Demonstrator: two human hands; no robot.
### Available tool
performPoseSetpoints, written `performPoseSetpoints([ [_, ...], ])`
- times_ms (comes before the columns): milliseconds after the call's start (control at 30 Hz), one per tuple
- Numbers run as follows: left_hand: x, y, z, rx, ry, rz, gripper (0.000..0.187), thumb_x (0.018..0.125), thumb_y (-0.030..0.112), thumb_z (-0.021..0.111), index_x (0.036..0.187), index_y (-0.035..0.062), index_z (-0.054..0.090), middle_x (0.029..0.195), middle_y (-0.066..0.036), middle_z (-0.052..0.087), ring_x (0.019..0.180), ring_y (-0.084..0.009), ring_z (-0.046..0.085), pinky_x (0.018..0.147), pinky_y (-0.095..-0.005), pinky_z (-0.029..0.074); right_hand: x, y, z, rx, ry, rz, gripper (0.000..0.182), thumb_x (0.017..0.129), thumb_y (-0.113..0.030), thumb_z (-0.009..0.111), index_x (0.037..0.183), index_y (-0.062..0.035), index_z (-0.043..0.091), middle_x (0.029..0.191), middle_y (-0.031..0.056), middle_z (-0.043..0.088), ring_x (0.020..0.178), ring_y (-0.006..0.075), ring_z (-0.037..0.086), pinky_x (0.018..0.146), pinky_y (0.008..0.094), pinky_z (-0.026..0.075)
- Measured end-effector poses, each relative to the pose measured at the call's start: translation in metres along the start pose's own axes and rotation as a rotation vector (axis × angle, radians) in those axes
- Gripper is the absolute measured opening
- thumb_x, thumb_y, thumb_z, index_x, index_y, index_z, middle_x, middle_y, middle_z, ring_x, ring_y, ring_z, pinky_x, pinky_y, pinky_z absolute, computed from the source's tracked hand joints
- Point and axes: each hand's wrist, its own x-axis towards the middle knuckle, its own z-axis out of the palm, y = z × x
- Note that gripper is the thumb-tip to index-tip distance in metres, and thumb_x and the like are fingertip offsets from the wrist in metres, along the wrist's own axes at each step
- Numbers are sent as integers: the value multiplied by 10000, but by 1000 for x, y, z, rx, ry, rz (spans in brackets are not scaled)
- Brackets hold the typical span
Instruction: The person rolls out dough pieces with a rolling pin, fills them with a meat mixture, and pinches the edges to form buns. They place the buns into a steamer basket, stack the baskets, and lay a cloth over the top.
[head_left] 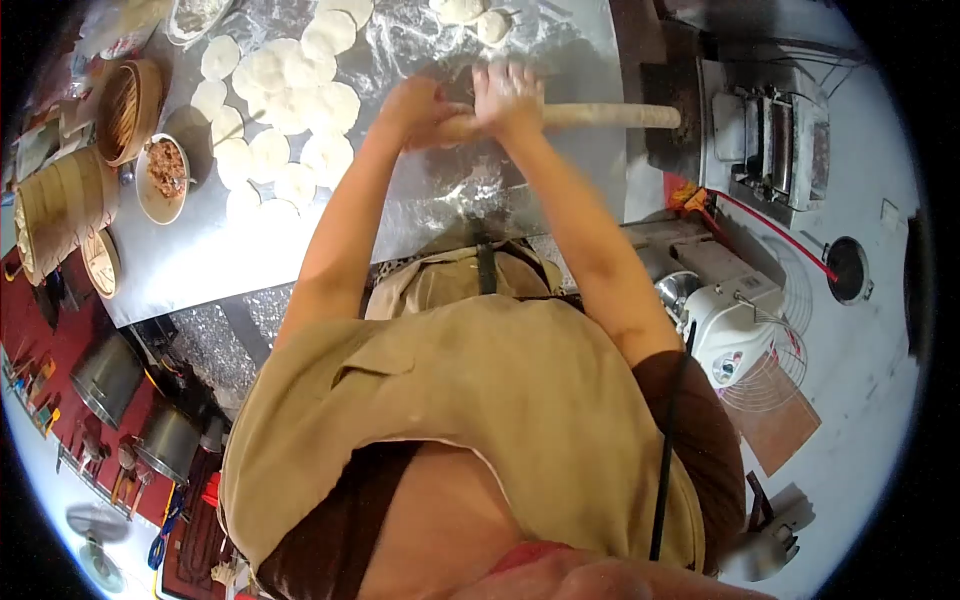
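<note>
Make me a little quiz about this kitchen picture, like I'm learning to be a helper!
1. True or false: both hands press on the rolling pin.
2. What lies in rows on the floured table, left of the arms?
A. flat dough rounds
B. sliced carrots
C. fried eggs
3. Fill in: the bowl of filling sits next to the stacked bamboo ______.

Key
1. True: the left hand and right hand rest side by side on it.
2. A, the dough rounds.
3. Steamers.
</note>
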Motion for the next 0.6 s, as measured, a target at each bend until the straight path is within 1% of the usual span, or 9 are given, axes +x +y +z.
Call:
performPoseSetpoints([
  [100, -36, -16, 19, -226, 133, 12, 362, 721, 371, 648, 791, 16, 671, 746, -175, 651, 719, -330, 639, 668, -420, 496, -41, 3, -15, -27, -174, -69, 361, 886, -390, 462, 913, -59, 604, 927, 134, 594, 915, 297, 547, 796, 447, 411],
  [200, -14, -7, 23, -99, 177, 97, 295, 728, 293, 652, 809, 10, 667, 747, -182, 646, 728, -351, 628, 674, -429, 493, -41, -6, -13, -37, -102, -36, 384, 891, -409, 448, 924, -59, 603, 939, 136, 604, 946, 293, 550, 817, 435, 413],
  [300, 3, -1, 0, -4, 67, 84, 276, 764, 270, 657, 884, 21, 649, 844, -178, 645, 801, -331, 620, 708, -394, 491, 9, -11, 2, 20, -71, 18, 394, 904, -400, 410, 944, -64, 611, 963, 135, 608, 964, 299, 546, 837, 459, 393],
  [367, -6, -7, 0, 1, 11, 110, 243, 773, 219, 655, 916, 24, 643, 853, -184, 641, 817, -331, 619, 720, -397, 489, -20, 0, 7, -32, 59, -123, 315, 868, -347, 473, 904, -75, 627, 909, 104, 600, 917, 280, 543, 797, 457, 399],
  [433, -31, -13, 13, -119, 227, 307, 205, 798, 128, 623, 982, 37, 624, 867, -184, 639, 827, -328, 624, 730, -390, 491, -61, 5, -38, 36, 9, -296, 235, 812, -306, 528, 843, -96, 630, 853, 69, 586, 862, 254, 536, 789, 428, 387],
  [467, -30, -13, 10, -117, 227, 307, 205, 798, 128, 623, 982, 37, 624, 867, -184, 639, 827, -328, 624, 730, -390, 491, -77, 16, -36, 86, 62, -292, 207, 791, -294, 539, 821, -106, 622, 841, 56, 580, 851, 245, 530, 800, 417, 376],
  [533, -31, -9, 3, -241, 471, 451, 200, 819, 79, 586, 1016, 49, 606, 894, -174, 637, 825, -326, 628, 724, -382, 492, -92, 21, -35, 137, 113, -283, 180, 771, -282, 549, 798, -117, 615, 829, 44, 574, 841, 237, 525, 811, 407, 364],
  [567, -19, -4, -7, -369, 474, 309, 213, 809, 95, 595, 1016, 44, 609, 907, -181, 634, 837, -339, 621, 716, -385, 488, -91, 23, -32, 166, 82, -261, 167, 771, -276, 546, 788, -122, 609, 835, 43, 572, 847, 238, 521, 818, 404, 354],
  [600, -2, -5, -13, -365, 479, 316, 213, 809, 95, 595, 1016, 44, 609, 907, -181, 634, 837, -339, 621, 716, -385, 488, -88, 23, -31, 194, 52, -242, 155, 772, -270, 542, 778, -128, 602, 840, 42, 569, 853, 240, 517, 824, 401, 344],
])
